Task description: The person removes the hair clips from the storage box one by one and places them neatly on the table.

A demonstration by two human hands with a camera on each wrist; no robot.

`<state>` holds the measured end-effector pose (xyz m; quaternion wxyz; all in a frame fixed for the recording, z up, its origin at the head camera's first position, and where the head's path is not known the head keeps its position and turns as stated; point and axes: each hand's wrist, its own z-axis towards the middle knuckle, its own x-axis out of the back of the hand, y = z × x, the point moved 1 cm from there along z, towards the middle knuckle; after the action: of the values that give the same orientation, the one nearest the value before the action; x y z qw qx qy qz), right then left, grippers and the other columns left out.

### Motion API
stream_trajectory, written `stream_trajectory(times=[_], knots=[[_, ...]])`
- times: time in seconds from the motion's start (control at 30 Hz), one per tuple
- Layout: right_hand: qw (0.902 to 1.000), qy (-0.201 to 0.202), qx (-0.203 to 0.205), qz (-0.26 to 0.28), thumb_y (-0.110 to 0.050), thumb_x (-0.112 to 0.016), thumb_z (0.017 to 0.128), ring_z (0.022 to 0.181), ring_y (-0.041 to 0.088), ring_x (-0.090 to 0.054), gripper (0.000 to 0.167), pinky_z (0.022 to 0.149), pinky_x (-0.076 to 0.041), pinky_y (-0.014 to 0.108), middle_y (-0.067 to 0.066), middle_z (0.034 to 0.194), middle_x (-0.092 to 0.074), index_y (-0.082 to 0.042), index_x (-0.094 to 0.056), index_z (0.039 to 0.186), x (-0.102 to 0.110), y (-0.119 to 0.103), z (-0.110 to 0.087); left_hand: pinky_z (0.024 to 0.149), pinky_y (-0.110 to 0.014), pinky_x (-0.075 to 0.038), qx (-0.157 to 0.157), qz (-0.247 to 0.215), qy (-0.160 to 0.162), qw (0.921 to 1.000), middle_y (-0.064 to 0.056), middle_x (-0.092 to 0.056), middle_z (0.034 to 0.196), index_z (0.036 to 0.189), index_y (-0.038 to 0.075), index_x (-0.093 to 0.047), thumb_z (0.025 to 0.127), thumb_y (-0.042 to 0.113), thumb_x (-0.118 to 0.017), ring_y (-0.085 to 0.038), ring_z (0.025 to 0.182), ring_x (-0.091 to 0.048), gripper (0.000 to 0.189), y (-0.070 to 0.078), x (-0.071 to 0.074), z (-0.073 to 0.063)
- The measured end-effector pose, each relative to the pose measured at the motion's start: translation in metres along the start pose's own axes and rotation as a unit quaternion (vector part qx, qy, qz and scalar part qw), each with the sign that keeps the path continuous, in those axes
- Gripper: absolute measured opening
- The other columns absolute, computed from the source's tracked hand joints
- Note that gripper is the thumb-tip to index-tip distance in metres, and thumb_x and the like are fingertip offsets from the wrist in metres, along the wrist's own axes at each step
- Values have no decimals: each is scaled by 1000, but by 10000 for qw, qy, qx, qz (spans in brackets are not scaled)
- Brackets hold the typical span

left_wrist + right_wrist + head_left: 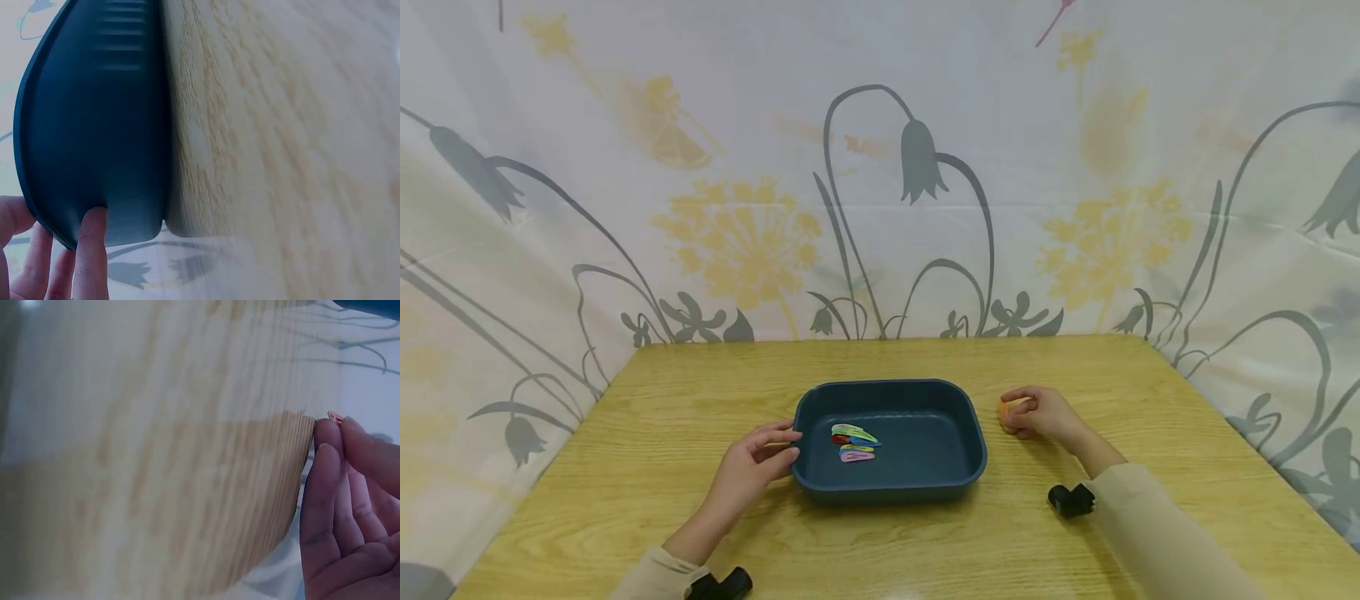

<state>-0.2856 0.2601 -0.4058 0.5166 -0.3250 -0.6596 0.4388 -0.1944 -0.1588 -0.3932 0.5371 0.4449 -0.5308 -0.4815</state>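
A: Start at the left edge. What's there?
B: Cream left sleeve (pixel 658 577), black wrist device (pixel 721 585) on it. Then the left hand (pixel 752 461), grasping the near-left rim of a dark blue tray (pixel 917 454); in the left wrist view one fingertip lies against the tray's outer wall.
A: Inside the tray?
B: Small cluster of snap hair clips (pixel 855 442), left of the tray's middle: green, red, blue, yellow and pink, some overlapping. Floor of the tray ribbed.
A: Moving right?
B: Just beyond the tray's right end, a small orange item (pixel 1004 412), pinched between thumb and fingers of the right hand (pixel 1047 415). Mostly covered; looks clip-like in the right wrist view, exact form unclear. Then a second black device (pixel 1071 501) and the right sleeve (pixel 1168 529).
A: Setting?
B: Wood-grain table (pixel 700 383) under everything; pale cloth (pixel 880 250) behind it, printed with grey and yellow flowers.
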Motion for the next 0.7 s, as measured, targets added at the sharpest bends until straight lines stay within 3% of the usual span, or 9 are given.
stream_trajectory(times=[0.7], knots=[[9979, -508, -234, 324, 5, -59, 87, 79, 16, -63, 43, 71, -57, 30, 12, 90, -61, 23, -42, 122, 1, 2, 0, 75, -31, -56, 28, 31, 15, 10000, -14, -49, 132, 111, -9, -63, 87, 0, -63, -26, 103, -60, 26, 1, 0, -1]])
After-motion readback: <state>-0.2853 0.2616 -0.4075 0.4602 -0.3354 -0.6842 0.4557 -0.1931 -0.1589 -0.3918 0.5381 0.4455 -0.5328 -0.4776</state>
